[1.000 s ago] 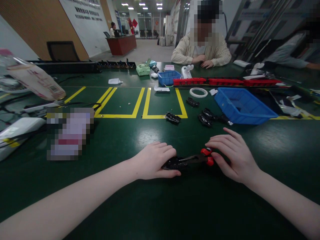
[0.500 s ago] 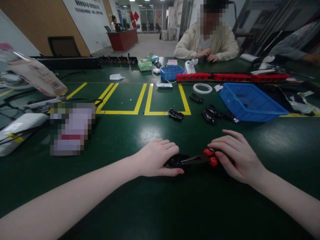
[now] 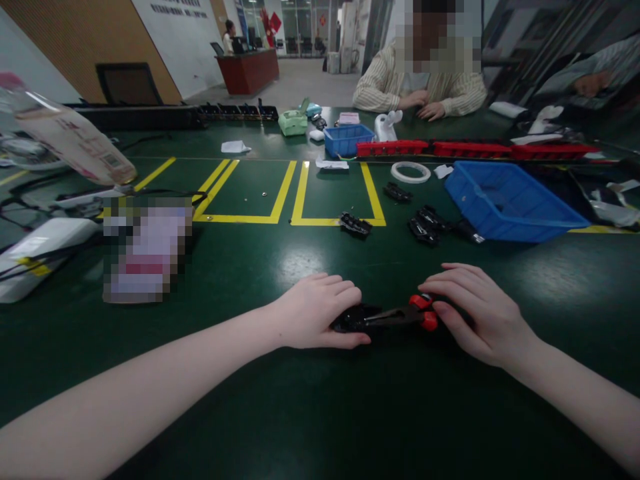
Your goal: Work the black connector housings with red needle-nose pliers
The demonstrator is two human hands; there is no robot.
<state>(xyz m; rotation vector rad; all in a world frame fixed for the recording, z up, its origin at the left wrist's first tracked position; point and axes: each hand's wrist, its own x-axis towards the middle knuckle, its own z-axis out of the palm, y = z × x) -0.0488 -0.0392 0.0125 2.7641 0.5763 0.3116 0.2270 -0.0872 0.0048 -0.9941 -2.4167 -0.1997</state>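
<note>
A black plastic part (image 3: pixel 356 318) lies on the green table (image 3: pixel 320 400) just in front of me. My left hand (image 3: pixel 320 312) is curled over its left end, fingers wrapped around it. A pair of red-handled pliers (image 3: pixel 403 314) bites the part from the right. Over the red handles rests my right hand (image 3: pixel 477 313), fingers closed around them. Part of the black piece is hidden under my left fingers.
Several loose black parts (image 3: pixel 425 227) lie beyond my hands, next to a blue bin (image 3: pixel 510 203). Yellow tape lines (image 3: pixel 300 193) mark the table. A tape ring (image 3: pixel 410 172), a small blue box (image 3: pixel 345 140) and red strips (image 3: pixel 470 149) sit farther back. A person in a striped shirt (image 3: pixel 420 90) sits opposite.
My hands, the black part and the pliers stay together in the same pose. The camera has tilted slightly, so the scene has shifted a little in the picture.
</note>
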